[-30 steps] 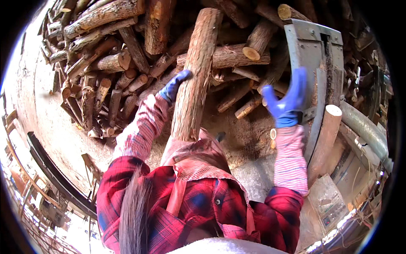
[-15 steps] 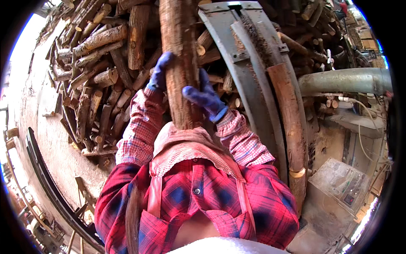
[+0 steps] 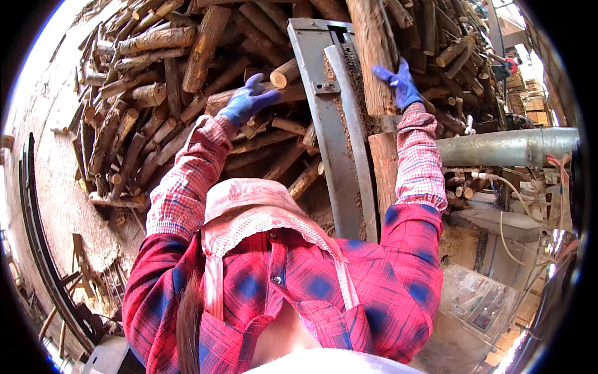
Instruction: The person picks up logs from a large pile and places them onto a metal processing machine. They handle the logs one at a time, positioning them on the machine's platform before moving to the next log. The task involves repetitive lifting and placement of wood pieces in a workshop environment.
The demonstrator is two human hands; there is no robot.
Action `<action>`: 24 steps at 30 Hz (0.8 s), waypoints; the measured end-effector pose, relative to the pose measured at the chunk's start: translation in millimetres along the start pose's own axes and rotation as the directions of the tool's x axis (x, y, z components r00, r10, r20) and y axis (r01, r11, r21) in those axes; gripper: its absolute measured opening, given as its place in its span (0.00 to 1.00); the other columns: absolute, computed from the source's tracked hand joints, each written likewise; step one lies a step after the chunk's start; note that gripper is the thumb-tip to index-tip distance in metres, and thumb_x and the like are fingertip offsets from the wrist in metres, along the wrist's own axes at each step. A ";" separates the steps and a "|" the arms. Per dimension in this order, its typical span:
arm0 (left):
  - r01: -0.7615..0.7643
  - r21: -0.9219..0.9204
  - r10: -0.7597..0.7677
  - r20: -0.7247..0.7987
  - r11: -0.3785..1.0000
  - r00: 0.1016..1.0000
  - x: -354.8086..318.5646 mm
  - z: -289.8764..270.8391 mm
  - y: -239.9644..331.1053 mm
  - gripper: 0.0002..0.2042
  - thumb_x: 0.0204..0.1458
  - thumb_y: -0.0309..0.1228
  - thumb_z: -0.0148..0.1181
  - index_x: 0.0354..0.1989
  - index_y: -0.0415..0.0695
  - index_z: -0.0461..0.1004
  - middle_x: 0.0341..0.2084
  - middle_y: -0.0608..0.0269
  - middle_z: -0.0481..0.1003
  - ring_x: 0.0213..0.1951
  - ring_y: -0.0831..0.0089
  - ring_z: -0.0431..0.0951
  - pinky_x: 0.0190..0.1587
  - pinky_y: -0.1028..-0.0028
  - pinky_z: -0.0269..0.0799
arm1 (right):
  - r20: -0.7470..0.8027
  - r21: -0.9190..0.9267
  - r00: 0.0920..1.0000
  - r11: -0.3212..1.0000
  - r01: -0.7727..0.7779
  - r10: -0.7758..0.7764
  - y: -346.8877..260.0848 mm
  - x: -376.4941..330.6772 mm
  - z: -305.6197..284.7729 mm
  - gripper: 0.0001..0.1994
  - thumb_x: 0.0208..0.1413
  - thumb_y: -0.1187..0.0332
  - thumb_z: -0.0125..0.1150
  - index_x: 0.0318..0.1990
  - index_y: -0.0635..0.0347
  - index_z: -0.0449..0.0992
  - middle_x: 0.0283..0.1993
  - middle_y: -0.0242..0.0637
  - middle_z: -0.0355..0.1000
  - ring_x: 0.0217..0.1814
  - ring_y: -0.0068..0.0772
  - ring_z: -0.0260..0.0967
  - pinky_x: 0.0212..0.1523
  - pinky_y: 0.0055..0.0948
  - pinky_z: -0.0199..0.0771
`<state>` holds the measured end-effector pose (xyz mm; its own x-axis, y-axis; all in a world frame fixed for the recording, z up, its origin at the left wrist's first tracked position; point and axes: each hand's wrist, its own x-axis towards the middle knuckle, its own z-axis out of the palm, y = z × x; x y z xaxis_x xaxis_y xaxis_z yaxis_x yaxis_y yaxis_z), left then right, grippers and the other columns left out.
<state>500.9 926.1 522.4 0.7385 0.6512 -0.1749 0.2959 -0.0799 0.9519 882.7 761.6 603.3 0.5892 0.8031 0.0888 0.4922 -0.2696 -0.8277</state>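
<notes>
My left hand [image 3: 249, 103], in a blue-purple glove, is open with its fingers apart, over the woodpile and holding nothing. Gloved the same way, my right hand [image 3: 402, 86] grips the near part of a bark-covered log [image 3: 370, 56], thumb across its face and fingers along its right side. This log lies lengthwise on the right side of a grey metal chute [image 3: 316, 93]. Nearer to me and roughly in line with it lies another brown log [image 3: 382, 163], partly hidden by my right sleeve.
A large heap of cut logs [image 3: 149, 95] fills the far side and left. At the right are a thick grey-green pipe [image 3: 498, 149], hoses and a dusty control panel [image 3: 479, 302]. A long dark metal rail [image 3: 47, 243] stands at the left.
The log has moved from in front of me to the right, onto the chute. My left hand has let go of it and opened. My right hand has moved right with the log.
</notes>
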 end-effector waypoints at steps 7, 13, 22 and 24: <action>0.360 -0.278 -0.437 -0.307 0.891 0.845 -80.8 -64.9 -207.4 0.49 0.43 0.53 0.69 0.66 0.33 0.53 0.54 0.42 0.70 0.58 0.58 0.69 0.60 0.68 0.62 | 0.032 -0.532 0.995 0.844 -0.066 0.098 24.3 -52.8 22.7 0.49 0.35 0.42 0.73 0.63 0.62 0.62 0.55 0.58 0.70 0.58 0.57 0.67 0.57 0.44 0.67; 0.561 -0.253 -0.613 -0.398 0.788 0.683 -114.0 -109.4 -250.9 0.49 0.43 0.49 0.70 0.66 0.30 0.52 0.61 0.40 0.63 0.63 0.55 0.64 0.64 0.66 0.57 | 0.044 -0.883 0.988 0.469 -0.031 0.149 16.9 -71.5 -9.5 0.42 0.39 0.42 0.70 0.58 0.63 0.68 0.50 0.55 0.73 0.52 0.56 0.71 0.55 0.45 0.69; 0.790 0.043 -0.788 -0.056 0.612 0.613 -4.3 -161.7 -399.9 0.24 0.47 0.50 0.66 0.38 0.38 0.81 0.24 0.63 0.75 0.29 0.67 0.71 0.35 0.65 0.66 | 0.422 0.175 0.820 0.852 -0.493 0.387 -35.4 -62.0 294.6 0.19 0.54 0.70 0.66 0.52 0.67 0.73 0.47 0.34 0.74 0.47 0.24 0.70 0.51 0.24 0.71; 0.754 0.044 -0.747 -0.118 0.655 0.655 26.7 -157.9 -419.3 0.22 0.49 0.48 0.64 0.39 0.39 0.81 0.29 0.64 0.78 0.33 0.70 0.75 0.39 0.67 0.69 | 0.489 0.365 0.636 0.523 -0.770 0.597 43.8 -52.0 340.3 0.21 0.57 0.62 0.64 0.53 0.65 0.73 0.50 0.37 0.73 0.52 0.29 0.70 0.56 0.28 0.68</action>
<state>300.9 1096.2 158.3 0.1915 0.5749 -0.7955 0.7778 0.4055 0.4802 655.6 888.8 373.9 0.3557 0.6098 -0.7082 -0.4300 -0.5660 -0.7034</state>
